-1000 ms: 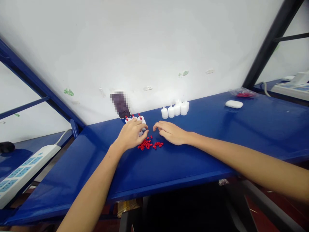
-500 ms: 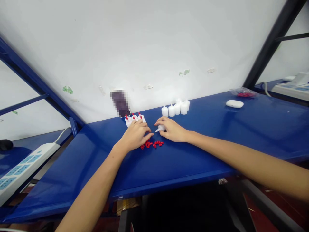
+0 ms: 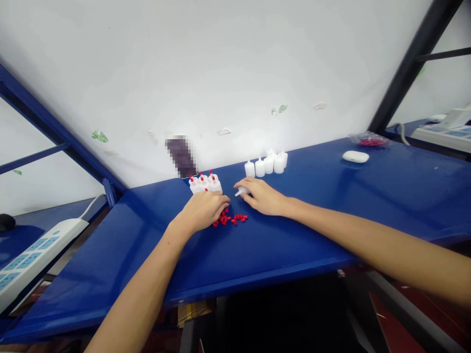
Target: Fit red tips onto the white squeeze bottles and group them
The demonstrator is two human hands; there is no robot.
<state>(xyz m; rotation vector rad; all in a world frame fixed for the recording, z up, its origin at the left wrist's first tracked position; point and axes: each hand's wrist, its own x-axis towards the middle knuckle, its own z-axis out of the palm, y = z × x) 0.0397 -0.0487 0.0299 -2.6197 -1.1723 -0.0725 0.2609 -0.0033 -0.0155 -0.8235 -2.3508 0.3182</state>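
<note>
My right hand holds a small white squeeze bottle lying tilted, its bare pointed nozzle toward the left. Most of that bottle is covered by my fingers. My left hand is closed, thumb and fingertips drawn together at the far edge of a scattering of small red caps. Whether a cap is between those fingertips is hidden. Just behind my left hand stand several white bottles with red caps on their tips. Farther back, near the wall, is a group of white bottles without caps.
A pixelated phone-like object leans on the wall behind the capped bottles. On the right of the blue table lie a white rounded case and a clear bag with red pieces. A power strip is at the left.
My left hand has drawn slightly back and its spread thumb and fingers have come together by the red caps. More capped bottles now show behind it. My right hand keeps hold of the bottle.
</note>
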